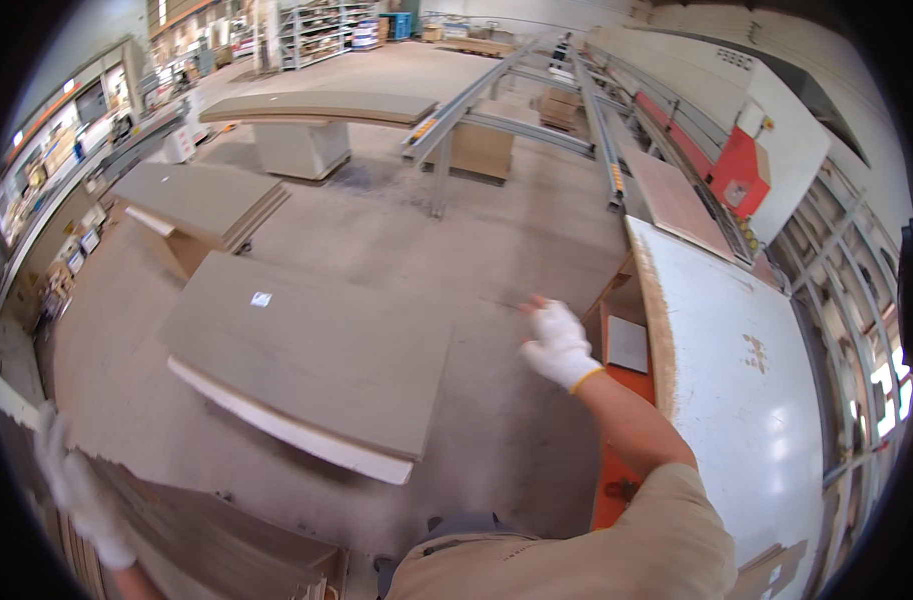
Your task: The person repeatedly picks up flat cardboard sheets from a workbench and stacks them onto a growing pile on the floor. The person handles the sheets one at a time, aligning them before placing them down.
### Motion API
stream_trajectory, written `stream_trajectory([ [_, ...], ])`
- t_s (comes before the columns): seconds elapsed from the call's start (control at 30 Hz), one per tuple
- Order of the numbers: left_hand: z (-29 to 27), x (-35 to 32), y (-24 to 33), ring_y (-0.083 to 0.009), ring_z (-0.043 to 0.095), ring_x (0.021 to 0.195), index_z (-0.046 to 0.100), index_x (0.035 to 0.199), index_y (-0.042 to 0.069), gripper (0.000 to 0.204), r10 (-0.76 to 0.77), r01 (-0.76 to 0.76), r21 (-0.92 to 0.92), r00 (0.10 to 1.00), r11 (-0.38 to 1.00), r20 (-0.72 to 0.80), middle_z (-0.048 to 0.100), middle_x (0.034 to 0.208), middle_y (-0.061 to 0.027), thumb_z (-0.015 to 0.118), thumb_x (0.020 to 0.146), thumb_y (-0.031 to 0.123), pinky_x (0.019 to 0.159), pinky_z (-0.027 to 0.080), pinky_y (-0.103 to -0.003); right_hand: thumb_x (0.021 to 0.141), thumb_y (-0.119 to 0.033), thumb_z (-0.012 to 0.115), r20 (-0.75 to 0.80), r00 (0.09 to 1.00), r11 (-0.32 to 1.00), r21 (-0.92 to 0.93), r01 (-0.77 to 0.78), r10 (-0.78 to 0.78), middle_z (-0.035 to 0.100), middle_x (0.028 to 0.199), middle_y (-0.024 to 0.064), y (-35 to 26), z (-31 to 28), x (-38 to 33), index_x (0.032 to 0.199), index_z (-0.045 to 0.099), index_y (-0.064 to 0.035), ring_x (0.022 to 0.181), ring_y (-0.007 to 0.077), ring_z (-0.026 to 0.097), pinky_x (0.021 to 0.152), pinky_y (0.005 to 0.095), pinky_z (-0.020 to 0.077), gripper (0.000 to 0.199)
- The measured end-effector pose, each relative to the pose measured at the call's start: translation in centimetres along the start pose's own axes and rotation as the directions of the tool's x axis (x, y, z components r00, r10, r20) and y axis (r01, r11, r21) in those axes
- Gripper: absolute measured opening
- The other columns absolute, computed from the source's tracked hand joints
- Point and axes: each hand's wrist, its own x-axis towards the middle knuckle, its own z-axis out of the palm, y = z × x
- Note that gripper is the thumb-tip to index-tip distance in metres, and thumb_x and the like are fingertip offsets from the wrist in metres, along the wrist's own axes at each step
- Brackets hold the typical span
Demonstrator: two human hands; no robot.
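My right hand [557, 345], in a white glove with bare fingertips, is raised over the floor beside the white-topped workbench [747, 380]. Its fingers are drawn together, and a thin dark streak sticks out from the tips; what it is I cannot make out. At the lower left, blurred by motion, my left hand [82, 490] wears a white glove too. Its fingers look stretched out above a stack of brown boards [207, 520], with nothing visible in them. Between the hands lies a large grey-brown panel [317, 350] with a small white label [262, 299], resting on a pale-edged layer.
More panel stacks [202, 200] stand farther left, and another long panel [317, 106] lies on a pale block [302, 150]. Metal roller rails [477, 85] run away at the back. A large machine with a red part [742, 175] stands at the right. Orange shelving [627, 385] sits under the workbench.
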Motion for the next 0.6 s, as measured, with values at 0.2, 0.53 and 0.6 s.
stream_trajectory([
  [0.2,32.0,-1.6,15.0,-0.0388,0.054,0.136,0.066,0.131,0.002,0.039,-0.204,0.383,-0.255,0.825,0.888,0.527,0.061,0.142,-0.0206,0.060,0.105,0.029,0.120,0.039,-0.049,0.097,-0.038,0.057,-0.021,0.675,0.650,-0.248,-0.718,0.738,0.053,0.154,0.0268,19.6,-3.1,-12.3,0.144,0.060,0.0027,0.146,0.0426,0.044,0.125,0.0505,0.0308,0.063],
  [0.53,45.4,-16.9,27.9,-0.0430,0.036,0.150,0.049,0.148,0.000,0.059,-0.288,0.299,0.082,0.753,0.951,0.592,0.046,0.157,-0.0256,0.063,0.099,0.031,0.128,0.022,-0.058,0.105,-0.027,0.052,-0.049,0.679,0.646,-0.267,-0.715,0.732,0.048,0.161,0.0247,28.5,-1.9,-15.7,0.154,0.052,-0.0001,0.152,0.0440,0.036,0.129,0.0495,0.0272,0.056],
  [0.6,45.2,-17.4,27.1,-0.0417,0.029,0.156,0.046,0.153,0.001,0.064,-0.331,0.317,0.148,0.664,0.937,0.671,0.043,0.162,-0.0239,0.063,0.100,0.031,0.131,0.018,-0.056,0.104,-0.027,0.054,-0.061,0.707,0.676,-0.246,-0.695,0.705,0.047,0.162,0.0236,31.0,-1.6,-14.3,0.158,0.048,-0.0020,0.153,0.0441,0.036,0.129,0.0492,0.0272,0.060],
])
